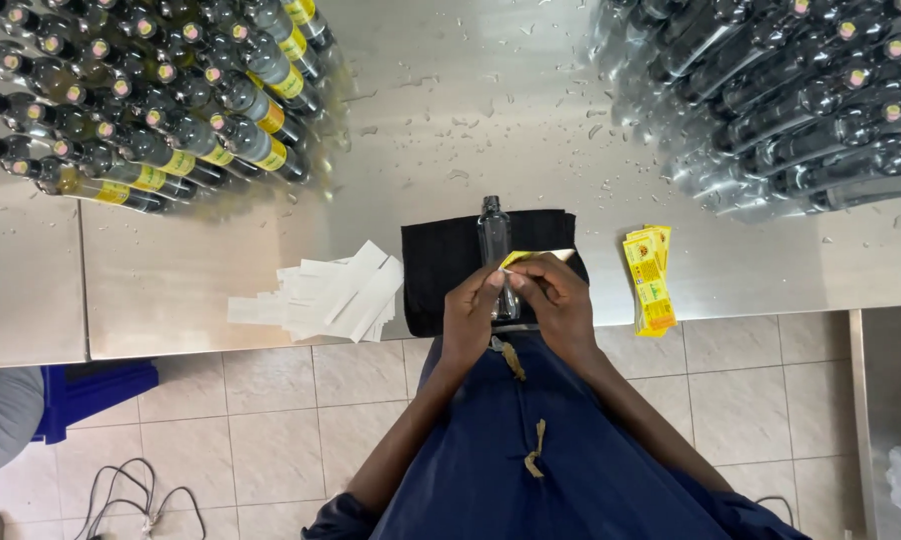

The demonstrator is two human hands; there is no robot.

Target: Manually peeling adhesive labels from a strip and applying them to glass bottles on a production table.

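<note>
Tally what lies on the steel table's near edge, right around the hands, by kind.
Clear bottle lying on the cloth: 1
Black cloth: 1
Yellow label pinched between left hand and right hand: 1
Stack of yellow labels: 1
Pile of white backing strips: 1
Total: 5

Head view, straight down, near table (531, 130)

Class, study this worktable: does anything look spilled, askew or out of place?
Yes. Water droplets lie scattered across the steel table, as if spilled. The white paper backing strips sit in a loose, fanned heap, unlike the neat stack of yellow labels.
</note>
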